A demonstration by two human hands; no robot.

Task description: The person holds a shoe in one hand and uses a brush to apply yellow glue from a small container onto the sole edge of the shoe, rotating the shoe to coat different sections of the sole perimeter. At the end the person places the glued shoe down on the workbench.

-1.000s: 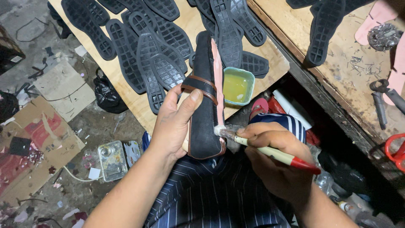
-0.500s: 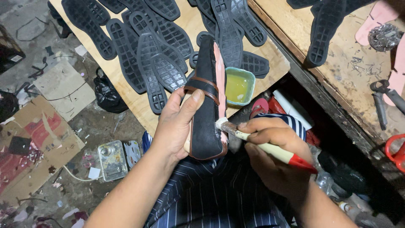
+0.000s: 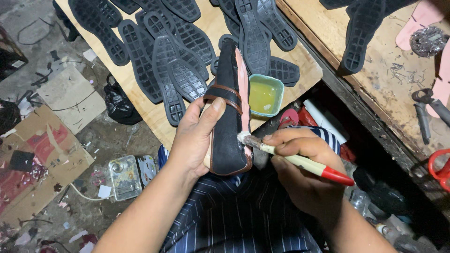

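My left hand (image 3: 194, 138) grips a black shoe upper (image 3: 227, 112) with a brown strap, held on its side over my lap, its pink underside facing right. My right hand (image 3: 304, 171) holds a brush (image 3: 300, 161) with a cream and red handle. The brush's whitish bristles touch the pink underside near the heel end. Just behind the shoe, a small teal tub of yellowish glue (image 3: 265, 95) stands on the wooden board (image 3: 154, 112).
Several black rubber soles (image 3: 176, 61) lie spread over the board. To the right a wooden bench (image 3: 375, 79) carries more soles, pink insoles, pliers (image 3: 424, 110) and red-handled scissors (image 3: 440, 166). The floor at left is littered with cardboard, a black bag and a metal tin.
The brush has moved along the pink underside, up a little from the heel end and back down. My left hand keeps the shoe steady.
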